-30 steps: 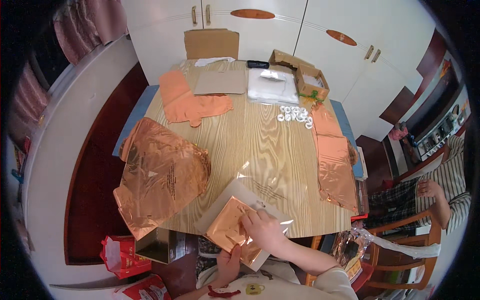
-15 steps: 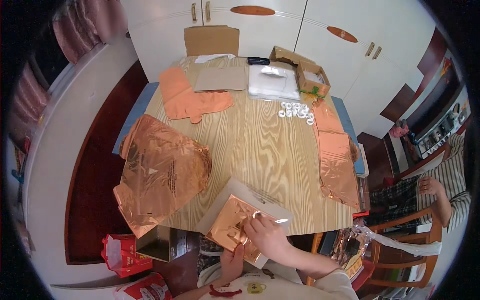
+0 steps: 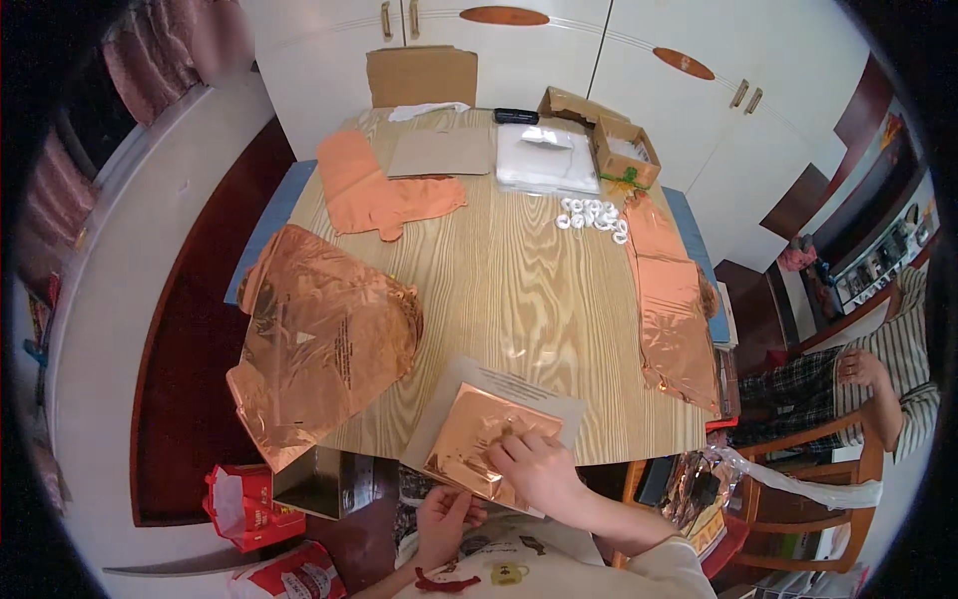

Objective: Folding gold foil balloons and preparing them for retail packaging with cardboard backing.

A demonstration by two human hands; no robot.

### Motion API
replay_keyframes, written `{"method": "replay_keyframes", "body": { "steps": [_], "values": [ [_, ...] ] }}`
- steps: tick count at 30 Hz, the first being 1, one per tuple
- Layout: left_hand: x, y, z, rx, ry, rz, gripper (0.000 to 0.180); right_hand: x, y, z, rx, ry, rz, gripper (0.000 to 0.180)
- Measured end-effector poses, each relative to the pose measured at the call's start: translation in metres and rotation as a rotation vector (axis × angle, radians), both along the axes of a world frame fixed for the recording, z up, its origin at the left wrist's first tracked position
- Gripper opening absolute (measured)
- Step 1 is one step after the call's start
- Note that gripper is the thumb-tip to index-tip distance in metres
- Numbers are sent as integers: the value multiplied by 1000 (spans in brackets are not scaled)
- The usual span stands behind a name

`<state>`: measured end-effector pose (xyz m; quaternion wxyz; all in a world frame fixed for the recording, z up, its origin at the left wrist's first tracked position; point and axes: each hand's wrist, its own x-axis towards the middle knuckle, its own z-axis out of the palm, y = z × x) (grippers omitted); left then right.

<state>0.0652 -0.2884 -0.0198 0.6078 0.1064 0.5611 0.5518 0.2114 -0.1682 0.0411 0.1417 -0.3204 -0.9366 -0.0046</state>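
A folded copper-coloured foil balloon [image 3: 479, 439] lies on a greyish sheet [image 3: 436, 406], with clear plastic showing at the edges, at the table's near edge. My right hand [image 3: 539, 474] is over its right side, fingers bunched and pressed together on the shiny foil; their tips are partly hidden. Just off the near left edge of the packet is my left hand [image 3: 447, 519], its fingers loosely bent and apart, holding nothing that I can see. Flat to the left lies a large crumpled copper foil balloon [image 3: 329, 344].
More copper foil balloons lie flat, one far left [image 3: 354, 195] and one along the right edge [image 3: 671, 309]. White rings [image 3: 591, 214], clear plastic sleeves [image 3: 547, 165], a small carton [image 3: 627, 152] and a grey board [image 3: 439, 153] sit farther back. A person [image 3: 878, 374] is at right.
My left hand has come away from the packet's near edge, moving down and left. The packet has shifted slightly right, and my right hand still presses on it.
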Motion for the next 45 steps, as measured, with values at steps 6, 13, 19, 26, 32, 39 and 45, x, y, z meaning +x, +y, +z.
{"method": "replay_keyframes", "body": {
  "steps": [6,13,19,26,32,39,45],
  "values": [
    [10,7,-10,33,171,0,11,2,-4,4,12,80,61,22],
    [16,14,0,67,-345,151,10,11,-3,-2,-46,85,72,22],
    [14,8,-22,82,-285,17,16,18,-15,4,-169,156,138,41],
    [19,12,-33,77,-110,-16,14,24,-18,-4,-141,129,107,45],
    [22,16,-26,100,-75,-63,13,28,-16,-11,-93,126,86,45],
    [20,15,-29,128,-62,-131,13,25,-18,-14,-47,152,20,40],
    [16,18,-33,131,-6,-198,15,23,-18,-21,-38,188,-21,48]
  ]
}}
